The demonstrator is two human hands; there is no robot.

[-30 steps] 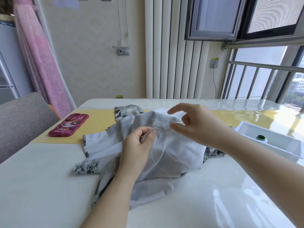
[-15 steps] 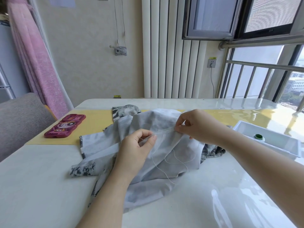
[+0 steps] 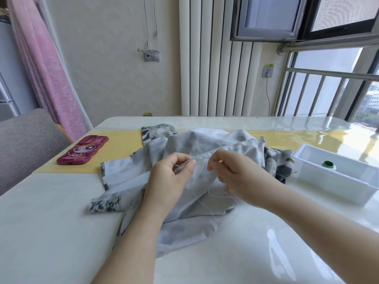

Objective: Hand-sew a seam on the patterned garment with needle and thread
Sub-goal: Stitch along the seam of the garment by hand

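The soft grey patterned cloth garment [image 3: 205, 144] looks matt; the white tabletop [image 3: 51, 232] is glossy and smooth; the white rectangular tray [image 3: 332, 182] seems plastic.

Cream wall [image 3: 110, 64], ribbed radiator [image 3: 213, 74], bright barred window [image 3: 328, 93].

- There is a single view, from a camera worn on the person's head, facing forward and down over the surface [image 3: 51, 232].
- It sits close: both forearms enter from the bottom edge, and the left hand [image 3: 170, 177] and right hand [image 3: 235, 177] meet near mid-frame.
- The wide lens also takes in the far wall, the radiator [image 3: 205, 78] and the window [image 3: 328, 89].
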